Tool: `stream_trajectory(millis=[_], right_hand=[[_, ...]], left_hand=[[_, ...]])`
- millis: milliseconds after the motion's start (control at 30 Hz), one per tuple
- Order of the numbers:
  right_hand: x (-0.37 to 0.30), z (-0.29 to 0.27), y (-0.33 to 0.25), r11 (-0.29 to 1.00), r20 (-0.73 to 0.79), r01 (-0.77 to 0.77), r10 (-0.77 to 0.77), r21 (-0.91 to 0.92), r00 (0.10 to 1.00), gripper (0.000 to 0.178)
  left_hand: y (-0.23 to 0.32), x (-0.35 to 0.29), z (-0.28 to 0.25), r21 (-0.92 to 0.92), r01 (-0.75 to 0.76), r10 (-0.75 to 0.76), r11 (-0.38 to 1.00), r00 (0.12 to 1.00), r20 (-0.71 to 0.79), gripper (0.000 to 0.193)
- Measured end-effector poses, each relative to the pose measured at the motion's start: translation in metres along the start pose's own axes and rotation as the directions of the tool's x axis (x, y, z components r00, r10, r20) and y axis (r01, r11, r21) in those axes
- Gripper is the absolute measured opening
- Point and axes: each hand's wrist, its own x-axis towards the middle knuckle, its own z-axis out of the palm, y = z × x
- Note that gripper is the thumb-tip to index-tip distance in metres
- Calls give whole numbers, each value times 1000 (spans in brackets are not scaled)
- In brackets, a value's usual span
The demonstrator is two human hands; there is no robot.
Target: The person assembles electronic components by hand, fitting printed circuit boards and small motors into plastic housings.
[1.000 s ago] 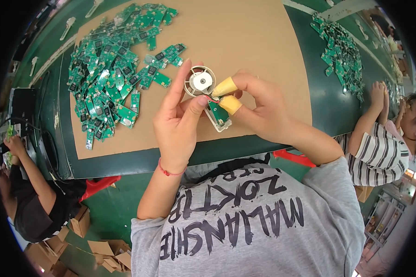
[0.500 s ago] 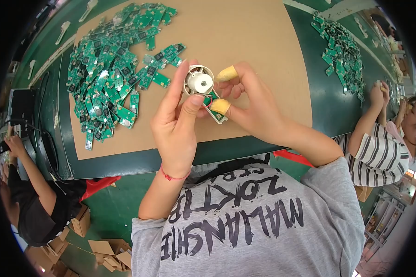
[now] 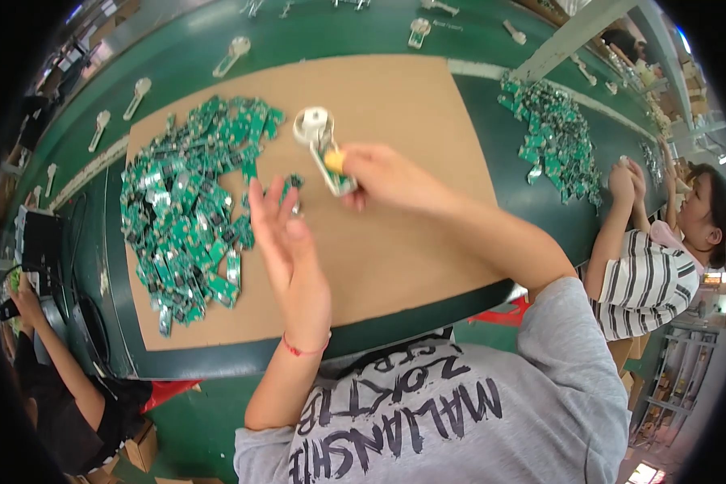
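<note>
A white handheld fan half-shell (image 3: 315, 126), with a round head and a green circuit board in its handle, is tilted over the cardboard sheet. My right hand (image 3: 389, 181) grips its handle, thumb on top in a yellow finger cot. My left hand (image 3: 296, 262) holds nothing; its fingers are spread, a little blurred, beside the right edge of a big heap of green circuit boards (image 3: 181, 206). A few loose boards (image 3: 294, 184) lie partly behind its fingertips.
Brown cardboard (image 3: 411, 266) covers the dark green table. More white fan shells (image 3: 232, 56) lie spaced along the green strip beyond. Another board heap (image 3: 552, 137) is at right, near a person in a striped top (image 3: 649, 270). A dark-clothed person's arm (image 3: 64, 355) shows at left.
My left hand has let go of the fan half-shell and opened. My right hand has carried the shell forward and left, away from my body. The view has tilted up, showing more shells.
</note>
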Motion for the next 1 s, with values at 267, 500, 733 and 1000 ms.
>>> stream_trajectory(millis=[267, 500, 733, 1000], right_hand=[[175, -106, -52, 472, -346, -237, -159, -849, 924, 39], [220, -160, -82, 167, -481, -452, -250, -876, 840, 44], [236, -367, -56, 6, -381, -431, -479, -902, 791, 53], [185, -308, -78, 324, -406, -244, -754, -914, 517, 35]], left_hand=[[-9, -4, 1, 59, 157, -162, 986, 982, 94, 41], [-21, 5, -9, 9, 280, -280, 960, 959, 44, 39], [-23, 10, -6, 45, 305, -308, 951, 949, 73, 37], [-6, 0, -6, 151, 128, -159, 980, 964, 211, 23]])
